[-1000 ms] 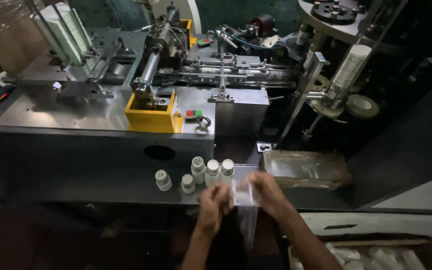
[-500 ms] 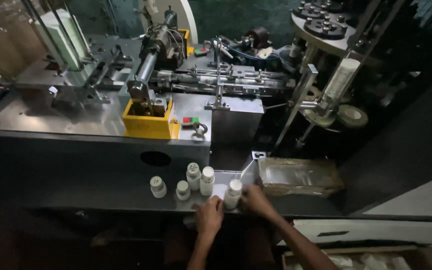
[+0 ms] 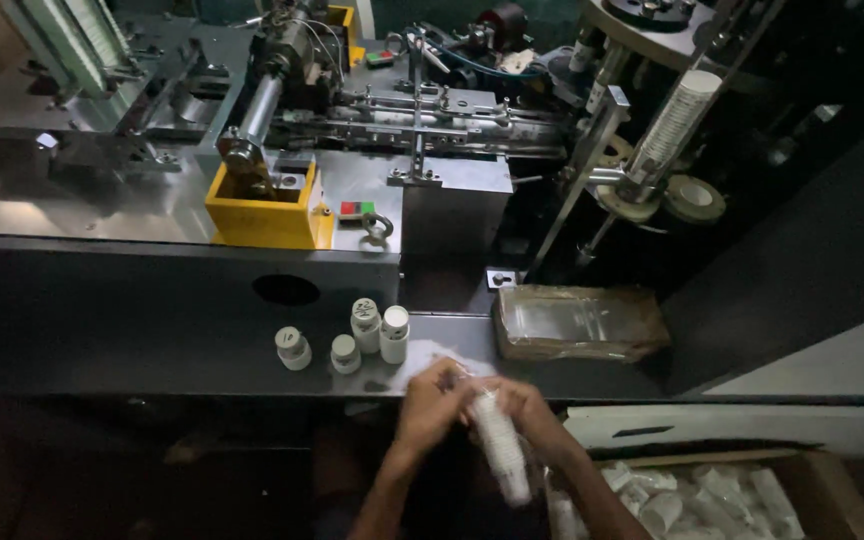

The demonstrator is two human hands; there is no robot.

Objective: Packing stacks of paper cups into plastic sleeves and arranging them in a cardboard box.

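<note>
**Both hands closed on one stack of small cups**

Dim workshop light falls on a grey metal machine, and its dark tabletop [image 3: 202,360] runs just beyond my fingers. My left hand [image 3: 434,402] and my right hand [image 3: 532,425] meet in front of that ledge, both curled around a single stack of small white cups [image 3: 500,448]. The stack is tilted, its upper end tucked between my palms and its lower end pointing down toward me. My left fingers [image 3: 449,377] are bent tight over the top of it; my right fingers are wrapped along its side, and how firmly they press I cannot tell, since the stack is blurred.

Just past my left hand, on the tabletop, stand four short piles of the same white cups [image 3: 366,325]: two taller ones side by side, nearest my fingers, one lower pile touching them on the left, and one more set a little apart farther left. Beyond my right hand lies one brown tray of clear plastic bags [image 3: 580,322]. Below my right wrist, one cardboard box [image 3: 832,500] holds many loose white cups, too jumbled to count.

Far beyond my fingers sits one yellow block [image 3: 262,215] on the machine, and off to the right one long white cup column [image 3: 680,118] leans in its feeder.
</note>
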